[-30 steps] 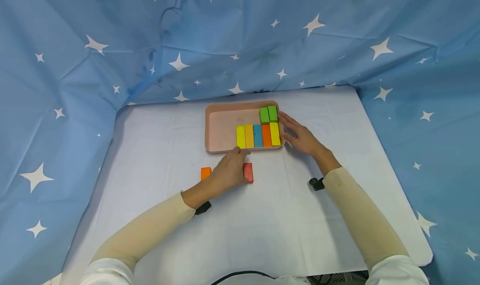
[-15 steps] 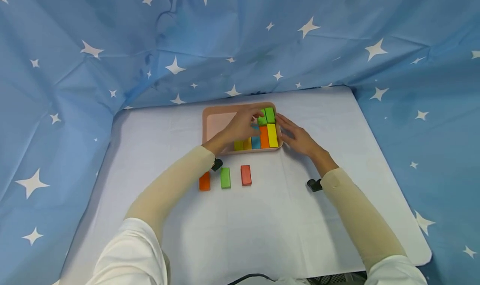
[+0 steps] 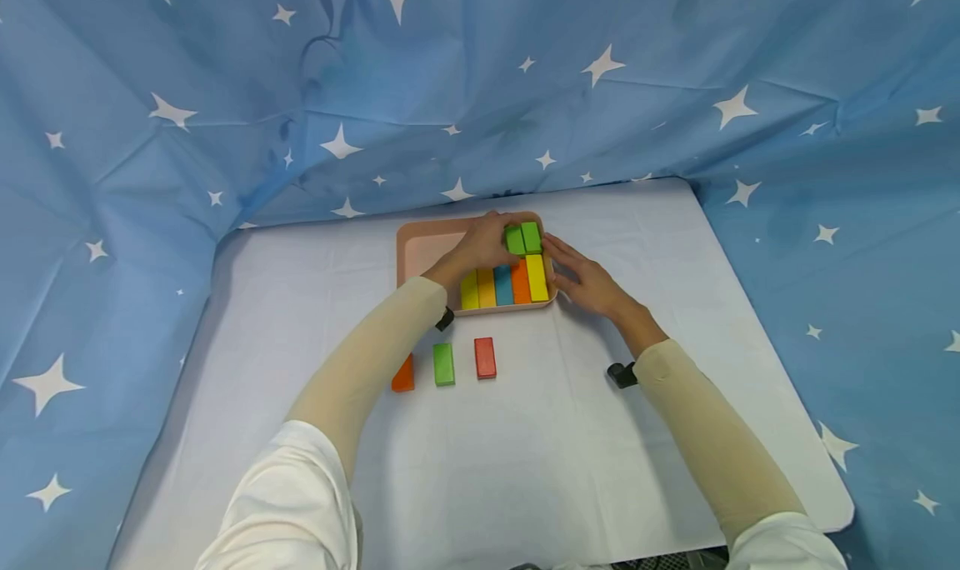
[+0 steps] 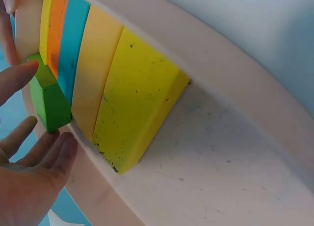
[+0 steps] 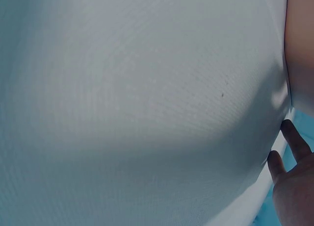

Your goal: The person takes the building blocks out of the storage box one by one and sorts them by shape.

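While the left hand (image 3: 483, 241) reached into the pink tray (image 3: 417, 249), its grip stayed spread, straight fingers touching the green block (image 3: 514, 240) at the tray's far right corner. Right hand (image 3: 581, 280), fingers relaxed, rested against the tray's right rim. 3 blocks lay on the tabletop (image 3: 525, 437).

I read the pink tray (image 3: 408, 249) as smooth matt plastic, faintly speckled inside. The yellow block (image 4: 135, 108) and green block (image 4: 49, 101) look like painted wood, matt, with small dark chips. The white tablecloth (image 5: 122, 88) shows a fine weave.
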`<state>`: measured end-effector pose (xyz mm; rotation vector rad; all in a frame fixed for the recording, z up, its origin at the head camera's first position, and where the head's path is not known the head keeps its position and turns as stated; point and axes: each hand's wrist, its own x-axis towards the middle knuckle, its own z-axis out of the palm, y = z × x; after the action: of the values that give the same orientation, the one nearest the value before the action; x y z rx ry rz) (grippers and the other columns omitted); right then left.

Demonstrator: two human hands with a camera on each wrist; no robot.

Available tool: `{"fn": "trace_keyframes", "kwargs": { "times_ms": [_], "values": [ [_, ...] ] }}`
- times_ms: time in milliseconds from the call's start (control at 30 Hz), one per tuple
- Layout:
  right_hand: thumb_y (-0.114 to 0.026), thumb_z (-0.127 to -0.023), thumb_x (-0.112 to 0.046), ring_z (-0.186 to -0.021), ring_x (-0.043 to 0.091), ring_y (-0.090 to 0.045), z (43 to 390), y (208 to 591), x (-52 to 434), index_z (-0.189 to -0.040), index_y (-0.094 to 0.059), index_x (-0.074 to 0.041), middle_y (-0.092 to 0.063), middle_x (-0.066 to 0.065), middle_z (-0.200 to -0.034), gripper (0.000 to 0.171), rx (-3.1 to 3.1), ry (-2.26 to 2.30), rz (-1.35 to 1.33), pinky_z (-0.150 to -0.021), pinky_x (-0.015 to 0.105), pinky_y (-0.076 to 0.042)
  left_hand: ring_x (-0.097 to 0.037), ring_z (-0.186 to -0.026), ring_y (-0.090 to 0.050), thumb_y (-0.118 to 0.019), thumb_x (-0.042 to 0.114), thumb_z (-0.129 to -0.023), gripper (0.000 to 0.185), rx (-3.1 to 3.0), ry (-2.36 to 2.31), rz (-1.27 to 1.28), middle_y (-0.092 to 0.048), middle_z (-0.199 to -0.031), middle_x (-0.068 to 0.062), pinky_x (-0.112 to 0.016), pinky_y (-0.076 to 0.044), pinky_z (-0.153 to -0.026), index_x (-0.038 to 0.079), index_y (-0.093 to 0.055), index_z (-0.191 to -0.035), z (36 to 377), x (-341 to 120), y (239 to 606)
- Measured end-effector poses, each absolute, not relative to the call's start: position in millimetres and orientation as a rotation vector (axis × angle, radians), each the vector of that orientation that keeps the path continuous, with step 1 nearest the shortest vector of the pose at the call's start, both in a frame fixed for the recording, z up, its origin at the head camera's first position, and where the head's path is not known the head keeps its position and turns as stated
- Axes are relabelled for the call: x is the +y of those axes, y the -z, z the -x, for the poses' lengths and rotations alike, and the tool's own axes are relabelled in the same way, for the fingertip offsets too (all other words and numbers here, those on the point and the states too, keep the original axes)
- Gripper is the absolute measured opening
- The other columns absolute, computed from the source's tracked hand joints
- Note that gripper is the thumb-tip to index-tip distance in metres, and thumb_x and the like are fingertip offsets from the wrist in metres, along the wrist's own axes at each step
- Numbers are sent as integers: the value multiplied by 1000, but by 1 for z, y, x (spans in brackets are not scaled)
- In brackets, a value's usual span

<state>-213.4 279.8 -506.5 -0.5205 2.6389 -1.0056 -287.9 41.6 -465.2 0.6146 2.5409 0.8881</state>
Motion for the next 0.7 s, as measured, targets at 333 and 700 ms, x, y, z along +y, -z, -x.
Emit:
{"fn": "trace_keyframes", "kwargs": {
  "times_ms": [333, 700],
  "values": [
    [-51, -110, -30, -162, 30, -14, 213, 507, 279, -168, -20, -22, -10, -7, -176, 66, 2638, 1024, 535, -128, 59, -17, -28, -120, -51, -81, 15, -91, 69, 2505, -919, -619, -56, -143, -12, -46, -46, -111, 30, -52, -152, 295, 45, 472],
    [-50, -110, -29, -162, 30, -14, 212, 505, 278, -168, -21, -22, -10, -6, -176, 65, 2638, 1024, 520, -128, 59, -18, -28, -119, -51, -83, 19, -89, 68, 2530, -976, -483, -55, -143, -14, -45, -47, -111, 17, -55, -151, 291, 43, 469]
  ]
}}
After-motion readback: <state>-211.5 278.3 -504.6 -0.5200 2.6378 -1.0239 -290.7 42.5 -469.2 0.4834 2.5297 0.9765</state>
